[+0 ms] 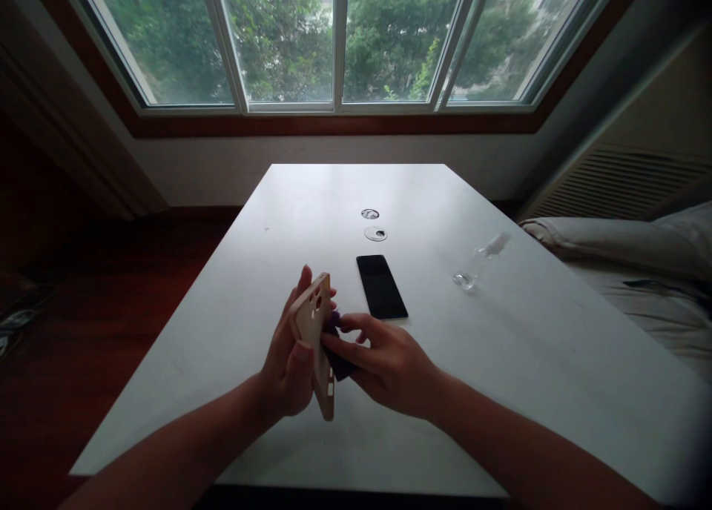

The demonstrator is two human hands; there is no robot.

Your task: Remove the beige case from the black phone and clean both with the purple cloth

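My left hand (290, 362) is closed around a beige phone case (309, 325), which stands tilted on edge above the table with its camera cutouts at the top. In my right hand (392, 358) is a dark purple cloth (340, 366), pressed by the fingers against the right-hand face of the case. Part of the cloth is hidden behind the fingers and the case. Just beyond my hands, a black phone (382, 287) lies flat on the white table (233, 325), apart from both hands.
Two small round flat pieces, a nearer ring-like one (371, 233) and a farther shiny disc (370, 214), lie past the phone. A clear bottle (472, 269) rests on its side at the right. A cushioned seat (606, 250) borders the table's right edge; a window (339, 43) is ahead.
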